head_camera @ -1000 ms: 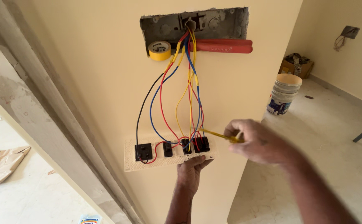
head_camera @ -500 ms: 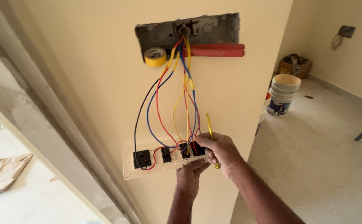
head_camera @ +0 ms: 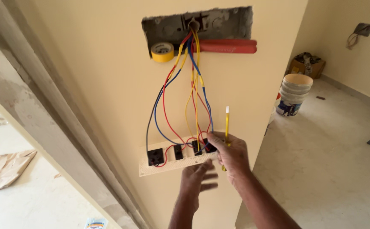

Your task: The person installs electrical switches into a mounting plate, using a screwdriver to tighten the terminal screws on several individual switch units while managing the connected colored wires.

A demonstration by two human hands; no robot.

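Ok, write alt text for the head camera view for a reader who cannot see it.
Two hands work at a white switch plate hanging on coloured wires from an open wall box; the right hand touches the plate's right end and holds a yellow screwdriver, the left hand is just below. Yellow tape and red-handled pliers sit in the box.

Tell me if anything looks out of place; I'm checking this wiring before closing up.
The switch plate hangs off the wall on its wires, below the open wall box. A tape roll and red-handled pliers sit in that box.
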